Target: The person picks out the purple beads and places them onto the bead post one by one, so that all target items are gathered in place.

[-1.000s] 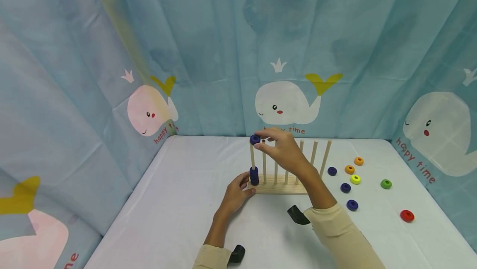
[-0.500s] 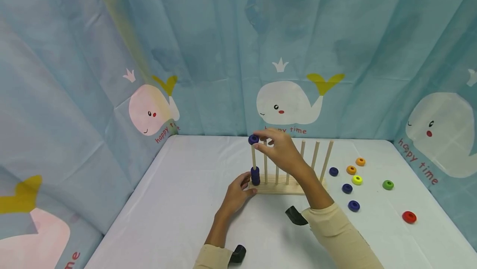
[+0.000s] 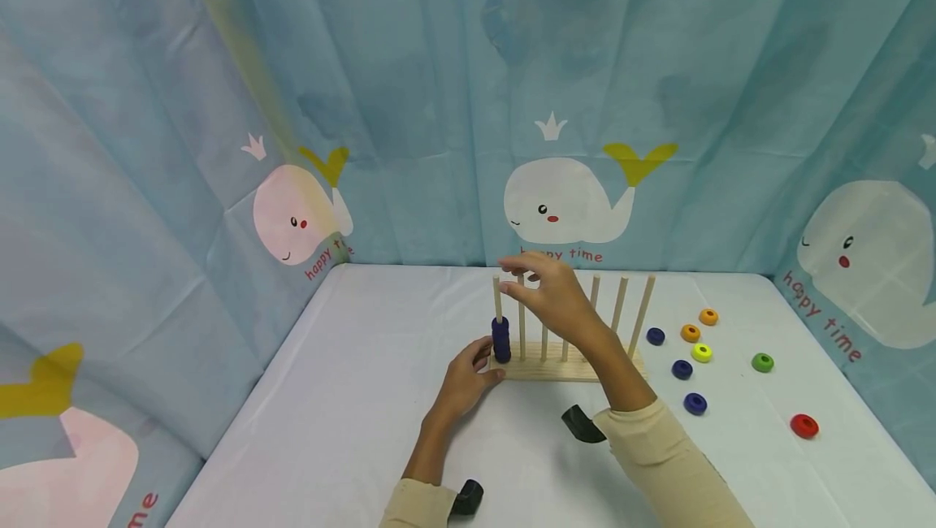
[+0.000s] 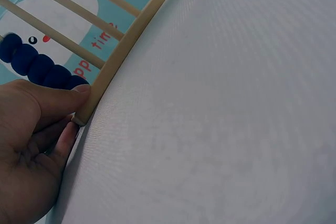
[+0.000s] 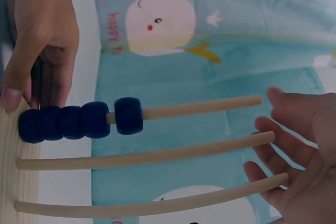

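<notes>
A pale wooden rack [image 3: 552,371] with slim upright pegs [image 3: 642,309] stands on the white counter [image 3: 351,398]. Five dark-blue beads [image 3: 500,341] sit on its nine o'clock peg, a small gap under the topmost. The left hand [image 3: 463,382] has its grip clamped on the base's end; the right hand [image 3: 552,294], above, has its grip apart. Counter stretches at nine o'clock to its edge; loose beads [image 3: 682,370] scatter at three.

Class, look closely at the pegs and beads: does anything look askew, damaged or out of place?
Nothing looks damaged. One small oddity: in the right wrist view, the top blue bead sits apart from the four blue beads below, with bare wooden peg showing between, though the left wrist view shows no clear gap.
</notes>
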`<state>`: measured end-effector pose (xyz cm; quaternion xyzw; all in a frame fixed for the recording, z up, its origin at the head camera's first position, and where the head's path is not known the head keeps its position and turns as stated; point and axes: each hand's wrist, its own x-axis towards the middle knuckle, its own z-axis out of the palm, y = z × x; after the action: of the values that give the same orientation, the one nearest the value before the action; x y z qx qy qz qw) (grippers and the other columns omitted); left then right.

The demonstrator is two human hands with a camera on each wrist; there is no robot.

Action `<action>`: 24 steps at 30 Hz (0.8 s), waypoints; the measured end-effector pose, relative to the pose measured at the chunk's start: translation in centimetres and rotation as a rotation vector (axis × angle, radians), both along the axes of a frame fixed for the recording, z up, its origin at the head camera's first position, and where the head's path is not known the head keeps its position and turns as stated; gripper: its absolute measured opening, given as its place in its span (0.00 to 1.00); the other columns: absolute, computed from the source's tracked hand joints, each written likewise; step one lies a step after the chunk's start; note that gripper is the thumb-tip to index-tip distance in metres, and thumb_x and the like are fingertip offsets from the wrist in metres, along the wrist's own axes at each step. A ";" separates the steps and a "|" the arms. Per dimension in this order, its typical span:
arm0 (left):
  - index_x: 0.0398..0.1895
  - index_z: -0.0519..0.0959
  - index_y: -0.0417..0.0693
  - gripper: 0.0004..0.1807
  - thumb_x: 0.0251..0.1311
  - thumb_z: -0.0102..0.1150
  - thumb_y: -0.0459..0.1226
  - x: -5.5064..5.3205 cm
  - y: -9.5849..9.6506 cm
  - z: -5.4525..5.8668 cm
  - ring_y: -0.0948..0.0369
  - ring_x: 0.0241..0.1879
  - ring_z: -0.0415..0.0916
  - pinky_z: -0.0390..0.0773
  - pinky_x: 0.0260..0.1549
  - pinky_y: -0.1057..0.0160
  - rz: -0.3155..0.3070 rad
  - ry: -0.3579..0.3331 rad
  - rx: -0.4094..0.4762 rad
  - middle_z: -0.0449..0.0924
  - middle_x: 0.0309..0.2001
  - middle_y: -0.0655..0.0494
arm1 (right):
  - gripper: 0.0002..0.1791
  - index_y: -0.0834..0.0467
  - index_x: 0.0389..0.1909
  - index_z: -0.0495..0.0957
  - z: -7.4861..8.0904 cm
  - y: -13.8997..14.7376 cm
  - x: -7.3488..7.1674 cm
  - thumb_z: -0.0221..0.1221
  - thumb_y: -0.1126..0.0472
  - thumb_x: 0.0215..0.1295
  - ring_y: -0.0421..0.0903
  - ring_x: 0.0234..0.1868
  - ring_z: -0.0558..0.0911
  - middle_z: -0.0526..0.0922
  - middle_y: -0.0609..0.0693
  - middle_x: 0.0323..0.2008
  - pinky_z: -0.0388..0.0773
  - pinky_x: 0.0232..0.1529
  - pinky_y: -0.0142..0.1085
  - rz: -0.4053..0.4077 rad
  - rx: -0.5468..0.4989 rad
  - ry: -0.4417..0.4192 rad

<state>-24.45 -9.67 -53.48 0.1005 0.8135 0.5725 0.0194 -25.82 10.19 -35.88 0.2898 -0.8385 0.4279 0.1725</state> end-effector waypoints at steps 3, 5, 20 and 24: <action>0.77 0.70 0.40 0.37 0.64 0.72 0.30 0.0 0.0 0.0 0.46 0.73 0.72 0.76 0.72 0.61 -0.001 0.002 0.001 0.74 0.73 0.42 | 0.19 0.59 0.60 0.85 0.1 0.3 0.2 0.70 0.62 0.71 0.51 0.55 0.85 0.88 0.52 0.53 0.88 0.59 0.53 -0.006 -0.014 0.004; 0.77 0.70 0.41 0.37 0.64 0.72 0.30 0.0 0.1 0.0 0.47 0.73 0.72 0.76 0.72 0.62 0.001 -0.001 0.001 0.74 0.73 0.43 | 0.19 0.59 0.60 0.85 0.2 0.5 0.4 0.70 0.62 0.70 0.50 0.55 0.85 0.88 0.53 0.54 0.87 0.59 0.51 -0.012 -0.028 0.010; 0.75 0.70 0.37 0.36 0.65 0.71 0.30 -0.1 0.2 -0.2 0.44 0.73 0.72 0.75 0.73 0.59 0.008 0.005 -0.002 0.74 0.72 0.39 | 0.18 0.55 0.59 0.87 0.6 3.7 1.9 0.71 0.60 0.69 0.48 0.56 0.84 0.88 0.48 0.56 0.85 0.54 0.41 -0.088 -0.122 0.062; 0.75 0.70 0.36 0.36 0.64 0.71 0.29 -0.1 0.2 -0.1 0.43 0.73 0.72 0.76 0.73 0.59 0.008 0.006 0.006 0.74 0.72 0.38 | 0.18 0.56 0.58 0.87 0.5 4.8 2.5 0.71 0.62 0.69 0.50 0.55 0.83 0.88 0.49 0.55 0.84 0.55 0.38 -0.098 -0.136 0.077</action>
<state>-24.59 -9.50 -53.57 0.0989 0.8123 0.5746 0.0142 -23.36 14.95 -35.35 0.2521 -0.8135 0.4636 0.2445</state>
